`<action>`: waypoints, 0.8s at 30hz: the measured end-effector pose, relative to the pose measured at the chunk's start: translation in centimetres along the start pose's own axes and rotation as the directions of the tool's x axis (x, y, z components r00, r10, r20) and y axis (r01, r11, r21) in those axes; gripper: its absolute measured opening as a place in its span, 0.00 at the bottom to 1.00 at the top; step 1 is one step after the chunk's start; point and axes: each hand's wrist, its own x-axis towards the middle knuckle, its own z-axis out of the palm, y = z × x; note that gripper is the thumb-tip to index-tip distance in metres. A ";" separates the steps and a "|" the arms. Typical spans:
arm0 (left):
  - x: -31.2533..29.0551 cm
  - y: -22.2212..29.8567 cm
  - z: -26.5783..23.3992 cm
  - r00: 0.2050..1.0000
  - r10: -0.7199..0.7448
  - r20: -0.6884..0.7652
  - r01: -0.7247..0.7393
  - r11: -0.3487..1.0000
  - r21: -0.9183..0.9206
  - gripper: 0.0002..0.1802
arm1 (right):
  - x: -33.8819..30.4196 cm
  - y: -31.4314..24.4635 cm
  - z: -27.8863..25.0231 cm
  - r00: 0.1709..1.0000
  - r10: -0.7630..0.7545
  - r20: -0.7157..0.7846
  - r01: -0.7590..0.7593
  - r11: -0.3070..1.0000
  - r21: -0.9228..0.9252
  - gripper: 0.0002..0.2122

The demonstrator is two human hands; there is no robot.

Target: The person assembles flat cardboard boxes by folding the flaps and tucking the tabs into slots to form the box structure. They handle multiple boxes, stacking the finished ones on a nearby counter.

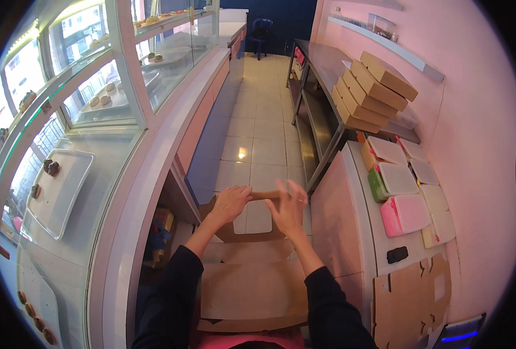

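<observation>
we see left hand (230, 202) fingers curled gripping the flat brown windowed cardboard box blank (252, 273); right hand (287, 208) fingers spread, blurred, touching its top edge.

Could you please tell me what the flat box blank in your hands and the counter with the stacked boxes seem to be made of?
The box blank looks like brown, matte cardboard with die-cut flaps. The counter seems to be stainless steel: grey, smooth, faintly reflective.

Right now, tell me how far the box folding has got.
Done: a stack of folded brown boxes sits on the steel counter. In hand: the left hand and right hand hold a windowed cardboard blank, not yet shaped into a box. Left: flat blanks on the white counter.
</observation>
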 end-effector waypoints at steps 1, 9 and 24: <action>0.1 -0.3 -0.6 1.000 -0.020 -0.017 0.019 0.999 -0.026 0.10 | -0.4 0.4 -0.1 0.986 0.142 -0.086 -0.138 0.989 0.050 0.28; 2.5 0.6 -8.6 0.986 -0.089 -0.140 0.078 0.993 -0.086 0.12 | -2.2 8.6 1.0 0.746 0.430 0.509 -0.658 0.596 0.460 0.16; -6.4 8.5 -21.9 0.901 -0.419 0.111 0.273 0.351 -0.896 0.13 | 15.9 -5.4 -25.9 0.933 -0.217 0.286 0.118 0.938 0.326 0.15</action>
